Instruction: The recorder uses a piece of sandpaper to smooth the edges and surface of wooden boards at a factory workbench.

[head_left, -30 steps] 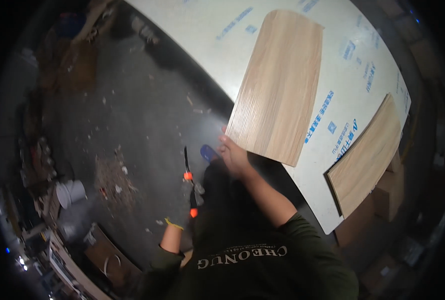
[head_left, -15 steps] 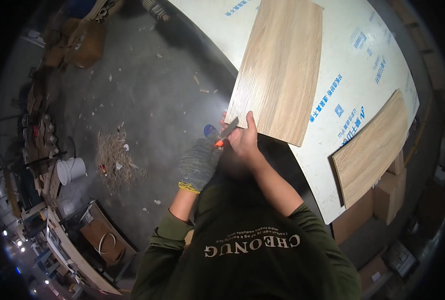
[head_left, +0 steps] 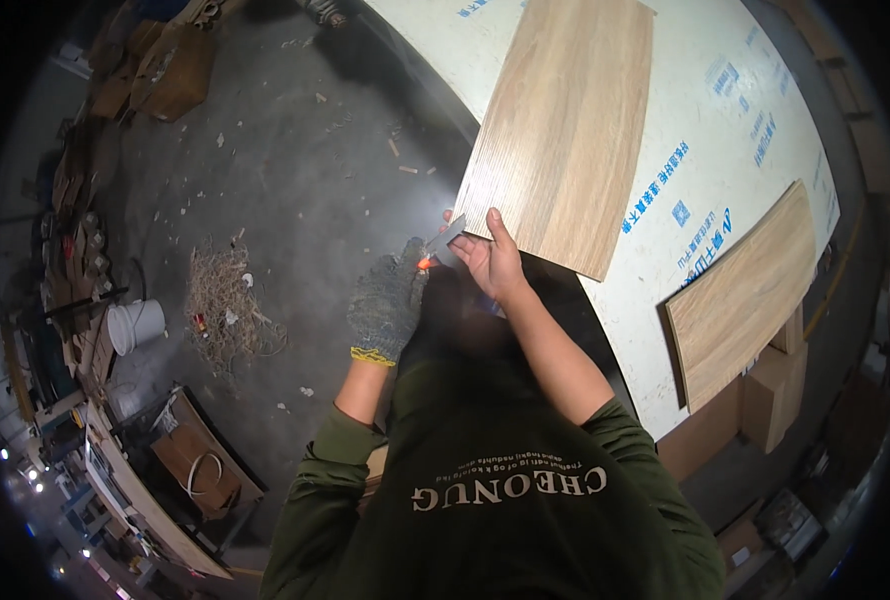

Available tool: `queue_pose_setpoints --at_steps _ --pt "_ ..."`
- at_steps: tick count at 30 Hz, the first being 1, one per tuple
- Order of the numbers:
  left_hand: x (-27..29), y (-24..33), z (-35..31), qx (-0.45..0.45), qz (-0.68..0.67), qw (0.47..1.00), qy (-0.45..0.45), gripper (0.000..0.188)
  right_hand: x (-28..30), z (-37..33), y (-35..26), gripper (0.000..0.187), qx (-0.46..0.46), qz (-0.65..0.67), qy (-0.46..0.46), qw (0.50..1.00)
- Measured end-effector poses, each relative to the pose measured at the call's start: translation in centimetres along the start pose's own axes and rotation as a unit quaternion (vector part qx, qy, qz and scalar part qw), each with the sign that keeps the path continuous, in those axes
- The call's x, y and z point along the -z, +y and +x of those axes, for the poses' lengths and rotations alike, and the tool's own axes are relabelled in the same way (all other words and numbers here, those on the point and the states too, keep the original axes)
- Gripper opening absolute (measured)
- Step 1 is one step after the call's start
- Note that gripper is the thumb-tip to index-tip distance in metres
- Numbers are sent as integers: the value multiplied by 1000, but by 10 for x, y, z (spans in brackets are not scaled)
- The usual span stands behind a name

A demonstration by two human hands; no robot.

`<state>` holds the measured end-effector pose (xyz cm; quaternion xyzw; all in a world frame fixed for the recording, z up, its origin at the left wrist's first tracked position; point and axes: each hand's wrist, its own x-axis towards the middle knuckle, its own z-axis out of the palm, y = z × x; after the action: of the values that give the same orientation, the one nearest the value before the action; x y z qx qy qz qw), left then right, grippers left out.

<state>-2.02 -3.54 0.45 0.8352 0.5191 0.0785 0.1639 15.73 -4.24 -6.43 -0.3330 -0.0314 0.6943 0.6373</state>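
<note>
My left hand (head_left: 387, 300) wears a grey knit glove with a yellow cuff. It is closed on a flat-bladed tool (head_left: 451, 232) with a grey metal blade and an orange part by the fist. The blade lies against or very close to the near left corner of a long wood-grain board (head_left: 565, 140); I cannot tell if it touches. My bare right hand (head_left: 492, 262) grips that near end, thumb on top and other fingers by the end edge, partly hidden. The board rests on a white printed sheet (head_left: 655, 240), its near end jutting past the sheet's edge.
A shorter wood-grain board (head_left: 740, 300) lies at the sheet's right edge, above cardboard boxes (head_left: 773, 395). On the grey floor to the left are a heap of straw-like strands (head_left: 227, 305), small scraps and a white bucket (head_left: 136, 326). A cardboard box (head_left: 173, 75) stands far left.
My left hand and the tool have shifted slightly left, the blade sliding a little along the board's corner. My right hand stays on the board's near end.
</note>
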Motion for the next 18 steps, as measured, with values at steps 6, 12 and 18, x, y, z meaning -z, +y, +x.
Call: queue_pose_setpoints --at_steps 6,12,18 --pt "6 3 -1 -10 20 1000 -1 37 5 -2 -1 57 -23 -31 -5 999" --pt "4 -3 2 -20 46 999 1 35 6 -3 -3 56 -26 -34 -23 999" --pt "13 -3 9 -45 26 999 6 34 8 -2 -1 54 -20 -15 -23 999"
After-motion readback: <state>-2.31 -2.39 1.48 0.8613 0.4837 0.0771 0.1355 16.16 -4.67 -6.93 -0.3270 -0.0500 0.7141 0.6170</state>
